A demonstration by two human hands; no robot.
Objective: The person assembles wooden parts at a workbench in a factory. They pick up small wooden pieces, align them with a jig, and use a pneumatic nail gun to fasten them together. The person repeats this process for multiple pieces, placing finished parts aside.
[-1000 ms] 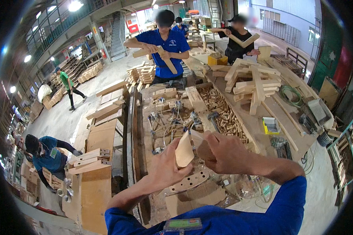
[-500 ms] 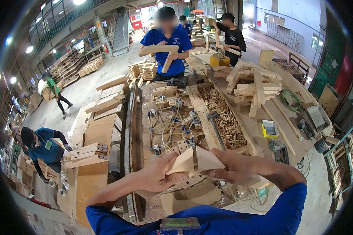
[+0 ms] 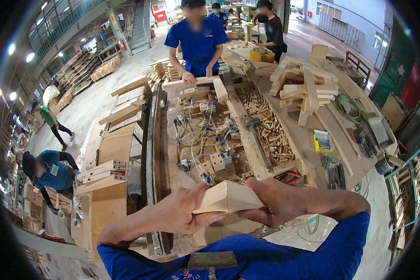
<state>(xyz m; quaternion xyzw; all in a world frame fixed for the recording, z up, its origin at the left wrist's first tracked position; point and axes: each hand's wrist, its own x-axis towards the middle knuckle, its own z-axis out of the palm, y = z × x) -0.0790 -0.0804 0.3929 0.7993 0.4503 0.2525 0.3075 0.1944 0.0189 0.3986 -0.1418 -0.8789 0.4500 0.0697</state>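
Note:
Close to my chest, my left hand [image 3: 184, 205] grips a pale wooden piece [image 3: 213, 198], thumb above and fingers below. My right hand [image 3: 276, 200] is closed the same way on a second wooden piece [image 3: 241, 196]. The two angled ends meet in a tight seam between my hands; the rest of both pieces is hidden. Beyond them lies a jig [image 3: 203, 135] with pneumatic fittings, clear hoses and drilled blocks. A hammer [image 3: 260, 144] rests beside a trough of wooden dowels [image 3: 277, 140].
Across the bench a co-worker in blue [image 3: 197, 42] holds an L-shaped wooden frame [image 3: 205, 81] down on it. Stacked wooden parts [image 3: 308, 88], a yellow box [image 3: 323, 141] and a green hose [image 3: 348, 109] lie to the right. Another person [image 3: 53, 170] works at the left bench [image 3: 109, 196].
The gap between my two wooden pieces has closed, and their ends now touch. The co-worker opposite has lowered the L-shaped frame from chest height to the bench.

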